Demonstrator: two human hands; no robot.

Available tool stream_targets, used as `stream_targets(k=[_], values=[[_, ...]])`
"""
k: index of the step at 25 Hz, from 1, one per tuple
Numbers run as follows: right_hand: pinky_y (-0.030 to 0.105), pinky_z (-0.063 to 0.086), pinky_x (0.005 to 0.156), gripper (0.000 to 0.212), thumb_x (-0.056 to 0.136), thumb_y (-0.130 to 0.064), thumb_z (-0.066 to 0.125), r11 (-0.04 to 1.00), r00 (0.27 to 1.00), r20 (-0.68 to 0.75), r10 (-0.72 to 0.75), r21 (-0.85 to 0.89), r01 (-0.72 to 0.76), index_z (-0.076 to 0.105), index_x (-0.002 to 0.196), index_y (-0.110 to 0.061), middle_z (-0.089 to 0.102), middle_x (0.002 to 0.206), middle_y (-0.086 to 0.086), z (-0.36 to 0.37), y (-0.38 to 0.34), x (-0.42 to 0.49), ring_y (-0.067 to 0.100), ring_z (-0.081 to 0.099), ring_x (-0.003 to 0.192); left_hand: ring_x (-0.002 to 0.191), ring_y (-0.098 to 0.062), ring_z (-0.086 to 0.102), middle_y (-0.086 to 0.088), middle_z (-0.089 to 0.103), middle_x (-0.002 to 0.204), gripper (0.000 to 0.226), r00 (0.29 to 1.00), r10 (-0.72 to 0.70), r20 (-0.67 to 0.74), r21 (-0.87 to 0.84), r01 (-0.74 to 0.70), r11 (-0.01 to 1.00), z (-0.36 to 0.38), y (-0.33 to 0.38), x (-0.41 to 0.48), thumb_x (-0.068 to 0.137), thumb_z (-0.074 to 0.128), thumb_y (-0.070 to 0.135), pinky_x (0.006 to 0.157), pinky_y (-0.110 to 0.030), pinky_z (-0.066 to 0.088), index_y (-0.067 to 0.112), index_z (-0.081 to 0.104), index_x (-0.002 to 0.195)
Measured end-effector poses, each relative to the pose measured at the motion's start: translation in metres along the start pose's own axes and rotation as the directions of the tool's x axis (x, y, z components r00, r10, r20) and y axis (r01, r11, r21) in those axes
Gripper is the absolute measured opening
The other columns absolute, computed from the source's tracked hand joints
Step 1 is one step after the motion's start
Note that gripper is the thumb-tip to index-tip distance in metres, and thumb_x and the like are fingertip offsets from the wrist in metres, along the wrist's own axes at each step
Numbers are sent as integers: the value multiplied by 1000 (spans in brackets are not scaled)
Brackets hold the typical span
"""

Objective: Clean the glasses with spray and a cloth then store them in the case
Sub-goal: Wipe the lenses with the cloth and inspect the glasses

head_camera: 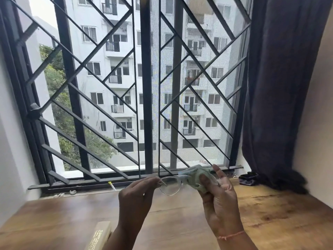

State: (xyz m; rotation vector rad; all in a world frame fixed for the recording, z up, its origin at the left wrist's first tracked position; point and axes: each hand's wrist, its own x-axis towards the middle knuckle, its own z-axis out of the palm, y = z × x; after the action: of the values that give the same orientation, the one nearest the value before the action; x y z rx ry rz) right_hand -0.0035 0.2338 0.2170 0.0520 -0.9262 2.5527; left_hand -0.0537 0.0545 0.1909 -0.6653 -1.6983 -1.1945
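Glasses (170, 185) were held in air above the counter (63, 213), near its window edge. Left hand (137, 197) pinched the frame's left end; right hand (216, 193) pinched cloth (195, 177) over the other lens. Counter stretched wide either side; box (100, 235) at near edge, curtain (281, 87) far right.

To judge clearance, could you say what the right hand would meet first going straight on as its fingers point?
Probably the black metal window grille; the right hand, pinching the pale green cloth, points there, though depth is unclear.
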Motion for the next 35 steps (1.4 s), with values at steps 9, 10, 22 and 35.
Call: stream_targets(k=[9, 10, 22, 35], values=[[25, 56, 54, 92, 42, 4, 80, 995, 999, -47, -19, -94, 15, 47, 127, -9, 70, 81, 11, 12, 5, -4, 18, 66, 68, 85, 18, 59, 25, 61, 99, 16, 998, 61, 29, -20, -61, 998, 3, 10, -3, 74, 62, 20, 73, -5, 48, 22, 64, 90], [24, 56, 53, 83, 50, 6, 75, 996, 998, -55, -34, -86, 29, 47, 127, -9, 71, 77, 8, 13, 2, -3, 16, 66, 66, 85, 19, 58, 25, 60, 100, 16, 997, 71, 27, -23, -70, 997, 3, 10, -4, 74, 63, 21, 73, -4, 48, 22, 64, 90], [22, 54, 47, 98, 43, 13, 69, 998, 998, 3, 56, -17, -56, 39, 132, -11, 71, 75, 13, 8, -1, -11, 17, 68, 62, 85, 20, 58, 10, 70, 79, 16, 1000, 31, 3, 16, -31, 999, -3, 2, -7, 73, 63, 22, 75, -2, 45, 12, 75, 73], [21, 53, 46, 92, 54, -2, 75, 1000, 997, -82, 9, 21, -8, 36, 137, -7, 67, 92, 17, 16, -11, 4, 15, 67, 60, 80, 7, 65, 11, 71, 82, 10, 999, 41, -19, -32, -42, 999, -1, 2, -6, 74, 66, 20, 73, -7, 50, 18, 73, 81]])
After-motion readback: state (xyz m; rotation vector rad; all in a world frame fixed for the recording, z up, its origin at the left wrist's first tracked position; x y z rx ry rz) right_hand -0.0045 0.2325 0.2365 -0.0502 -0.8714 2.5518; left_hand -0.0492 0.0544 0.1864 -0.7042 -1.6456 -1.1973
